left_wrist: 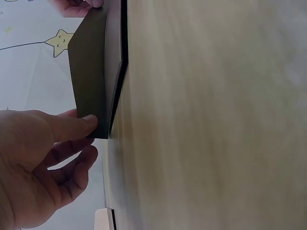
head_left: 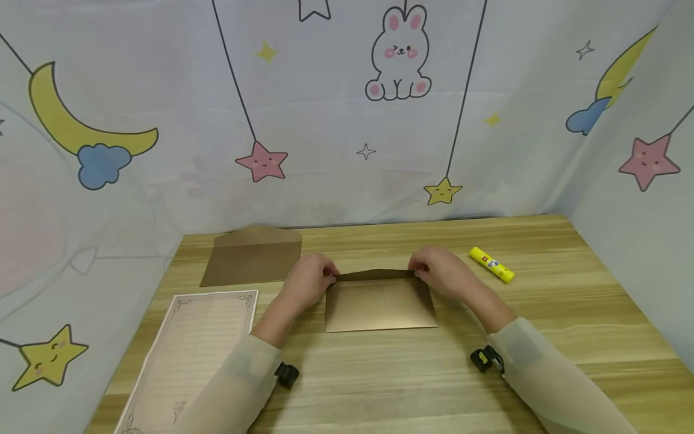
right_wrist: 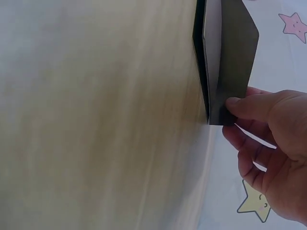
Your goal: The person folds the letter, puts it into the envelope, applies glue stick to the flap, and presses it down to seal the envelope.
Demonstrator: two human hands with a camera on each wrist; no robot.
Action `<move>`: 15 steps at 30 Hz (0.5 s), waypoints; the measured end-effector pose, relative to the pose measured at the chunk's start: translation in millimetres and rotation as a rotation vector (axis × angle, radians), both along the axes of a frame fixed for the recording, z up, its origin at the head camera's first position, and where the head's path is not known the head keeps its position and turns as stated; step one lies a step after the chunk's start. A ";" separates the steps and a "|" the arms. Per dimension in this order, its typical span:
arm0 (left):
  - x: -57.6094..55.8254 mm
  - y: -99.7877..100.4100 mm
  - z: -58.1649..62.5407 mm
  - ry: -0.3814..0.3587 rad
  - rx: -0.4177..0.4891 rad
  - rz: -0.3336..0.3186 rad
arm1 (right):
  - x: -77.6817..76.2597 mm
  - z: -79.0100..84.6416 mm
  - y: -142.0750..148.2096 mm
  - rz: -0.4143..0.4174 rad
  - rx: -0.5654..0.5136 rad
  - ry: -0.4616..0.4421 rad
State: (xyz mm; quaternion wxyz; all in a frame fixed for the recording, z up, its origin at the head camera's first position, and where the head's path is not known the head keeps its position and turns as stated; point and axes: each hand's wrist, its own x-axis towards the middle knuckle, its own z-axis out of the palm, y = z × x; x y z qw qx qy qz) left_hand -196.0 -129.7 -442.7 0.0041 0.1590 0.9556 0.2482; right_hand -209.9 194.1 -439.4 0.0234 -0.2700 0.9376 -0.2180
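Note:
A bronze-brown envelope (head_left: pixel 381 307) lies on the table in front of me, its flap (head_left: pixel 374 275) raised along the far edge. My left hand (head_left: pixel 312 278) pinches the flap's left corner between thumb and fingers. At the opposite corner my right hand (head_left: pixel 441 271) pinches it the same way. Both wrist views show the dark flap (left_wrist: pixel 88 67) standing up from the envelope body, with the thumb on its inner face. In the right wrist view the flap (right_wrist: pixel 237 52) leans away from the pale inside of the envelope.
A second brown envelope (head_left: pixel 250 263) lies at the back left with its flap spread. Lined, bordered letter paper (head_left: pixel 208 337) is left of my left forearm. A yellow glue stick (head_left: pixel 491 264) lies beyond my right hand. A printed curtain (head_left: pixel 336 120) hangs behind the table (head_left: pixel 575 289).

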 end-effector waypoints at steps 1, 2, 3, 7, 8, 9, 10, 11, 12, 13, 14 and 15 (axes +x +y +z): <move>0.4 -0.3 0.0 0.002 0.001 -0.006 | 0.6 -0.6 0.2 0.006 0.001 0.015; 0.8 -0.5 -0.1 0.004 0.003 -0.012 | 1.1 -1.0 0.3 0.012 0.000 0.027; 1.2 -0.9 0.0 0.006 0.006 -0.019 | 1.8 -1.3 0.4 0.019 0.001 0.040; 3.3 -2.0 0.7 0.005 0.010 -0.048 | 4.9 -1.3 1.1 0.045 0.004 0.063; 3.9 -2.2 0.8 0.004 0.009 -0.055 | 5.6 -1.1 1.2 0.051 0.005 0.063; 4.3 -2.5 0.5 0.001 0.007 -0.062 | 6.6 -0.9 1.5 0.056 0.011 0.066; 5.2 -2.4 0.7 -0.006 0.007 -0.066 | 7.5 -0.8 1.8 0.061 0.014 0.067; 6.0 -2.5 0.6 -0.015 0.008 -0.069 | 8.2 -0.8 2.2 0.062 0.020 0.067; 6.7 -2.5 0.7 -0.021 0.005 -0.074 | 9.2 -0.7 2.4 0.061 0.026 0.066; 7.3 -2.4 0.8 -0.026 0.002 -0.079 | 9.9 -0.6 2.6 0.065 0.031 0.067; 8.1 -2.4 1.1 -0.030 -0.002 -0.083 | 11.0 -0.3 2.7 0.068 0.035 0.070; 8.9 -2.2 1.6 -0.035 -0.007 -0.088 | 12.0 0.0 2.8 0.068 0.042 0.069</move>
